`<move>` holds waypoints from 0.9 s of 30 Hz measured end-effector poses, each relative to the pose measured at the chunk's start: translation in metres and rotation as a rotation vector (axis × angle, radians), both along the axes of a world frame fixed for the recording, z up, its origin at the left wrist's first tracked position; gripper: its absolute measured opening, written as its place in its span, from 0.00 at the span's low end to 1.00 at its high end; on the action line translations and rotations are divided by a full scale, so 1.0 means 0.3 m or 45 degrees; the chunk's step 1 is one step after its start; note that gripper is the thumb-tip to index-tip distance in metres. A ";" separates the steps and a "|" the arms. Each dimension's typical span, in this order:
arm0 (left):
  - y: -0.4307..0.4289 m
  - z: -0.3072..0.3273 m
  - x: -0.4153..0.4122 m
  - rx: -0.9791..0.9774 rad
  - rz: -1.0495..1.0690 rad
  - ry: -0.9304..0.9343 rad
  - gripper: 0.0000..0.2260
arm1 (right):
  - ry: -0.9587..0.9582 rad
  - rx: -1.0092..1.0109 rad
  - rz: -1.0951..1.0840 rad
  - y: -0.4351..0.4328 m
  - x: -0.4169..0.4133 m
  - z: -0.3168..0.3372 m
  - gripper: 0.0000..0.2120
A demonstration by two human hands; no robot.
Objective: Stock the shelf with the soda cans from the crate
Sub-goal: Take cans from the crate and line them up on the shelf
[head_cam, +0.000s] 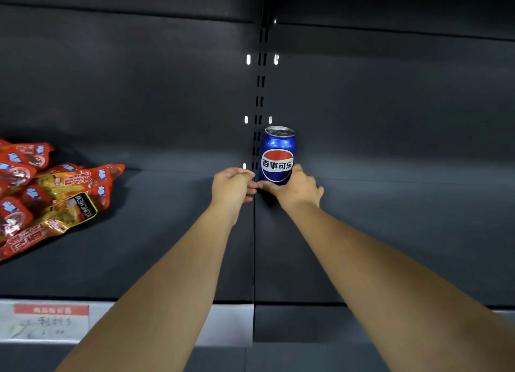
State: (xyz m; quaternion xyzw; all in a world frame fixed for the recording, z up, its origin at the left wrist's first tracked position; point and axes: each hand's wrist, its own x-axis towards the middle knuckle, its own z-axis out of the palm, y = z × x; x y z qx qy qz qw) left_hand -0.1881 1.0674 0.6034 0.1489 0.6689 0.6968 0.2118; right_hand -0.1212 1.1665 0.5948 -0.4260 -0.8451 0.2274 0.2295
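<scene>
A blue soda can (277, 151) with a red, white and blue round logo stands upright at the back of the dark shelf (390, 232), just right of the slotted upright post. My right hand (296, 189) holds the can at its base, thumb in front and fingers wrapped behind. My left hand (232, 186) is just left of the can with its fingers curled, their tips close to my right thumb; whether they touch the can I cannot tell. The crate is out of view.
A pile of red and yellow snack packets (47, 193) lies on the left shelf section. A slotted metal post (259, 92) divides the two shelf sections. A price label strip (51, 321) runs along the shelf's front edge at lower left.
</scene>
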 end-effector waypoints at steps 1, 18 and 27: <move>0.000 0.000 0.003 -0.003 -0.003 0.008 0.07 | 0.001 -0.015 0.007 0.000 0.002 0.001 0.35; -0.070 0.178 0.337 -0.118 -0.159 0.312 0.06 | 0.628 -0.306 0.236 -0.074 0.354 0.077 0.10; -0.118 0.131 0.804 -0.020 -0.402 0.359 0.09 | 0.967 -0.559 0.491 -0.153 0.847 0.044 0.10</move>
